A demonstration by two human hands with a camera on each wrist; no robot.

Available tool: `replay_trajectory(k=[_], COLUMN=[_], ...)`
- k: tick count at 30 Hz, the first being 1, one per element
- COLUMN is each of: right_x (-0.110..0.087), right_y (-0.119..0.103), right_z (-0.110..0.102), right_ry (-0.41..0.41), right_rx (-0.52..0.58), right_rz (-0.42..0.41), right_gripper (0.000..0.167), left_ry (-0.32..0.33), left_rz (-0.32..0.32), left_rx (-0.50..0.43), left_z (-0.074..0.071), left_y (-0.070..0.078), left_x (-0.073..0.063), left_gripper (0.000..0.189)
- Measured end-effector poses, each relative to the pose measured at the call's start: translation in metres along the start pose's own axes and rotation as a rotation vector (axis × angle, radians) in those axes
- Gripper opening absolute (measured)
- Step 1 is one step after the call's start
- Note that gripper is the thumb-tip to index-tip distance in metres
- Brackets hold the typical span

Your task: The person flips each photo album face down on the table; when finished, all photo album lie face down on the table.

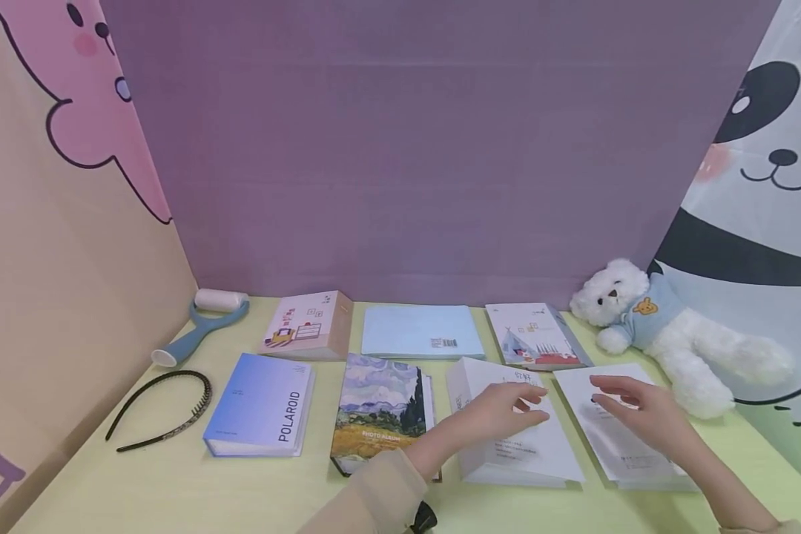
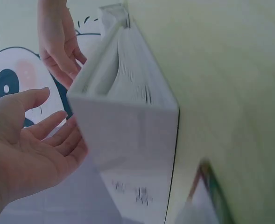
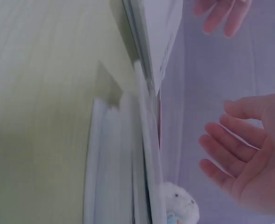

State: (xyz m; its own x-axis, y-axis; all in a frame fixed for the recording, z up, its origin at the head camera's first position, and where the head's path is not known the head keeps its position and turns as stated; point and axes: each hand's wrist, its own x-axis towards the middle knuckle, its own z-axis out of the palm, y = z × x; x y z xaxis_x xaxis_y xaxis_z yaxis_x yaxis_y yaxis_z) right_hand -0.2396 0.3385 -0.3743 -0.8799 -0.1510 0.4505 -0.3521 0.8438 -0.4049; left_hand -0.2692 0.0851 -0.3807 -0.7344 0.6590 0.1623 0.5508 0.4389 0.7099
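My left hand (image 1: 503, 411) hovers just over a thick white photo album (image 1: 507, 452), its fingers relaxed and holding nothing. In the left wrist view that album's spine and page edges (image 2: 132, 74) show beside the hand. Over a second white album (image 1: 617, 430) to the right hangs my right hand (image 1: 644, 411), fingers loosely bent with nothing between them. The right wrist view shows this hand (image 3: 249, 154) apart from the white covers. Left of my left wrist lies a photo album with a painted landscape cover (image 1: 380, 415).
A blue Polaroid album (image 1: 260, 404) and a black headband (image 1: 203, 400) lie at the left. Behind are a blue lint roller (image 1: 207, 330), a pink album (image 1: 303, 326), a light blue album (image 1: 420, 330) and a tent-picture album (image 1: 534, 334). A white teddy bear (image 1: 661, 319) reclines at the right.
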Motion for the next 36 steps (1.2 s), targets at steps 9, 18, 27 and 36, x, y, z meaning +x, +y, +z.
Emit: replay_trajectory(k=[9, 18, 27, 36], right_x=[0.008, 0.008, 0.006, -0.001], right_y=[-0.023, -0.046, -0.064, -0.082], right_z=[0.026, 0.043, 0.058, 0.064], right_ry=[-0.016, -0.095, -0.25, -0.305], right_rx=[0.012, 0.055, 0.198, 0.098], right_rz=[-0.117, -0.201, -0.267, -0.243], right_gripper=[0.025, 0.027, 0.034, 0.05], left_ry=[0.082, 0.098, 0.017, -0.115], left_rz=[-0.076, -0.14, -0.188, -0.242], left_rx=[0.009, 0.024, 0.039, 0.017], left_z=[-0.03, -0.038, -0.045, -0.053], left_y=[-0.021, -0.038, -0.061, -0.064], left_x=[-0.019, -0.032, -0.041, -0.051], left_gripper=[0.043, 0.044, 0.046, 0.047])
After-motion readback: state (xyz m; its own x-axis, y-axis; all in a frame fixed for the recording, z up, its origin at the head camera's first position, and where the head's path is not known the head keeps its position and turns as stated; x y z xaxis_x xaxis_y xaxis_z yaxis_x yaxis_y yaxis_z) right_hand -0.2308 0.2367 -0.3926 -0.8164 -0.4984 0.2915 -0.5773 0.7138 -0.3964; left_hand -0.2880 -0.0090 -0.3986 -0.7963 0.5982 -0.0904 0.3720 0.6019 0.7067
